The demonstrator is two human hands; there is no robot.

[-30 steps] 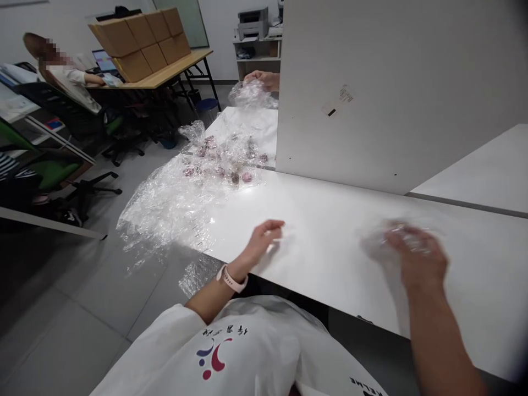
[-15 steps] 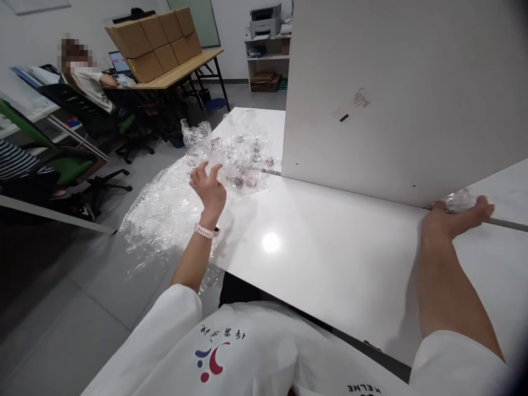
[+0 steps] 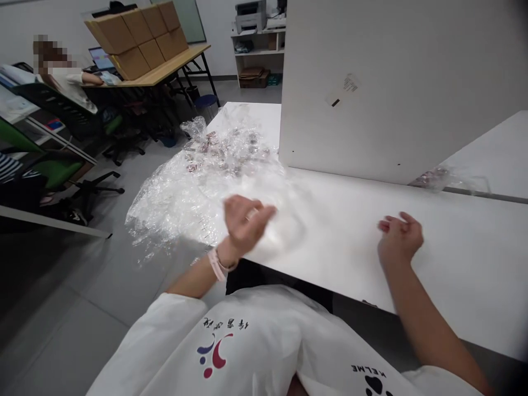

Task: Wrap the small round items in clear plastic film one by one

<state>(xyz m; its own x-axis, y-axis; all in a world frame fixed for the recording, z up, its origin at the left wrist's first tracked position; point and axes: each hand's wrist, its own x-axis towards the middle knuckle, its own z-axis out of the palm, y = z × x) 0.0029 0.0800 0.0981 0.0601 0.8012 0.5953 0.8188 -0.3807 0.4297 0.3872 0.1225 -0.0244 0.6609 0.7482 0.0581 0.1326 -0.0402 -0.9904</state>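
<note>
My left hand [image 3: 249,223] is above the near edge of the white table [image 3: 346,269], its thumb and fingers pinched on a clear plastic bag [image 3: 289,223]. The bag is smeared by motion. My right hand [image 3: 400,239] hovers over the table to the right, fingers curled in; whatever is in them, if anything, is hidden. A large pile of clear plastic bags [image 3: 173,192] spreads over the table's left end and hangs past its edge. Several in its back part have small reddish contents. Beyond my right hand, a clear packet with reddish contents [image 3: 433,179] lies by the partition's foot.
A tall grey-white partition [image 3: 371,121] stands along the table's back. To the far left, a person [image 3: 74,88] sits at a wooden desk [image 3: 165,77] stacked with cardboard boxes [image 3: 132,41]. A printer [image 3: 250,16] stands on a shelf behind.
My left hand has moved right and toward me, from open over the pile to pinched on a clear bag. My right hand has drawn back left from the partition's foot, its fingers now curled.
</note>
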